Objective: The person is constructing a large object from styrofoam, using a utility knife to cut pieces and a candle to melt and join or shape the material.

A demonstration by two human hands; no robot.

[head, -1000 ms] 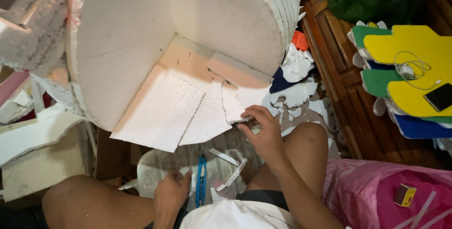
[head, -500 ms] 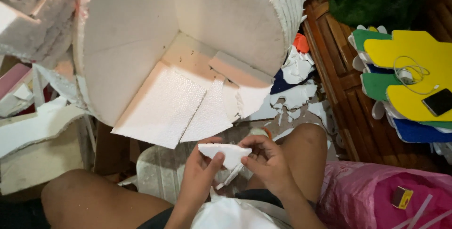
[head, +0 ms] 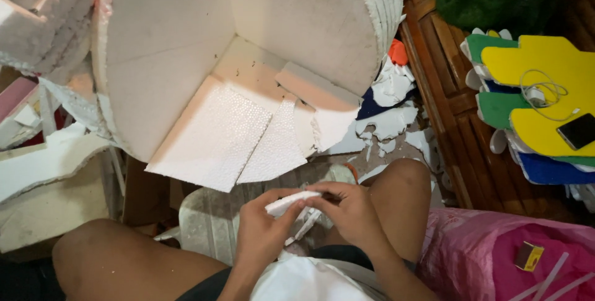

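Left hand (head: 263, 230): fingers curled, gripping the near end of a small white foam strip (head: 291, 203). Right hand (head: 348, 209): fingers pinched on the far end of the same strip. Strip held level between both hands, above the lap, between the bare knees, over a pale plastic stool (head: 207, 220). Just beyond the hands: large white foam structure (head: 186, 59) with two textured foam sheets (head: 223, 137) lying at its base. Right of it: white foam scraps (head: 390, 121) scattered on the floor. Far right: wooden bench (head: 455, 109) bearing stacked yellow, green and blue foam cutouts (head: 539, 78), with a phone (head: 577, 130) and white earphones (head: 538, 93) on top. Lower right: pink plastic bag (head: 496, 251) carrying a small yellow box (head: 529, 256).
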